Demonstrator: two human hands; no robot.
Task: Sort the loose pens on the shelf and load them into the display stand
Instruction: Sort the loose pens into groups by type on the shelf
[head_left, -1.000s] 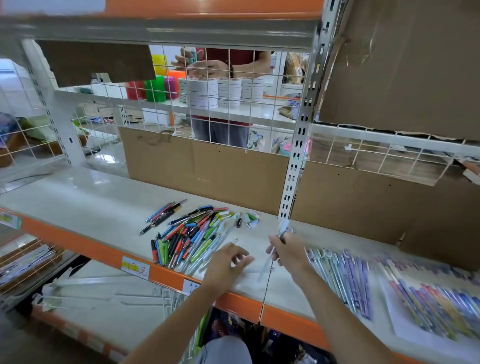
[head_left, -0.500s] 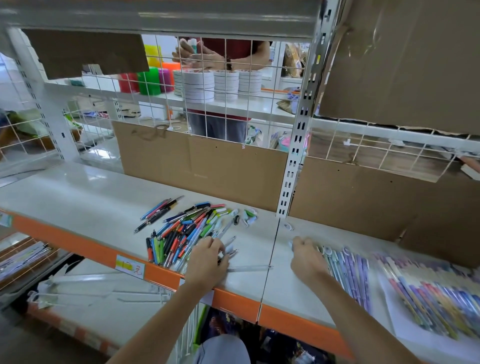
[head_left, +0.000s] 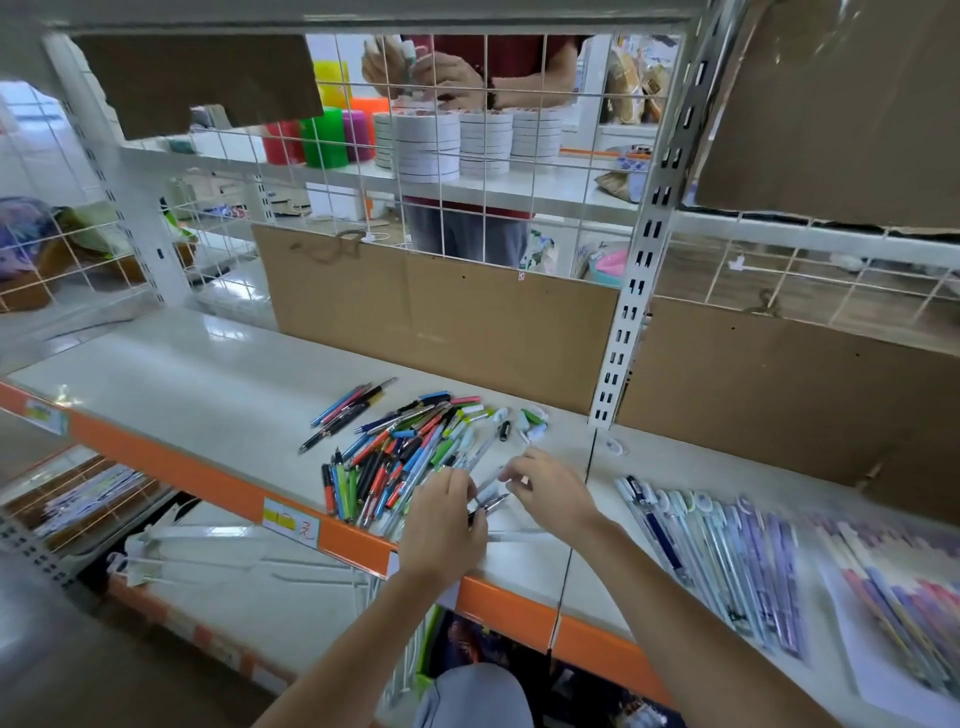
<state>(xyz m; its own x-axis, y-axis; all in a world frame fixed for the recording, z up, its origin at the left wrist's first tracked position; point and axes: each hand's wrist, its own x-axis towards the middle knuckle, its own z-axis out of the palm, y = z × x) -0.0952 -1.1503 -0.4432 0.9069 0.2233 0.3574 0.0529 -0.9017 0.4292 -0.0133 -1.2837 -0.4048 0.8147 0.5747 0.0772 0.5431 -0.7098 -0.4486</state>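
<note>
Loose pens (head_left: 400, 457) in mixed colours are heaped on the white shelf (head_left: 208, 384), long axes mostly running near-left to far-right. At the heap's right edge, several clear-barrelled pens (head_left: 485, 499) are gripped by the left hand (head_left: 441, 525). They are pinched from the right by the right hand (head_left: 550, 488).

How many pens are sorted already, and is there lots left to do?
Some look done: a neat row of pale pens lies on the shelf to the right, and a few sit apart on the left. Right now the left hand and right hand are picking at pens by the mixed pile. That big pile is left. No display stand shows yet.
</note>
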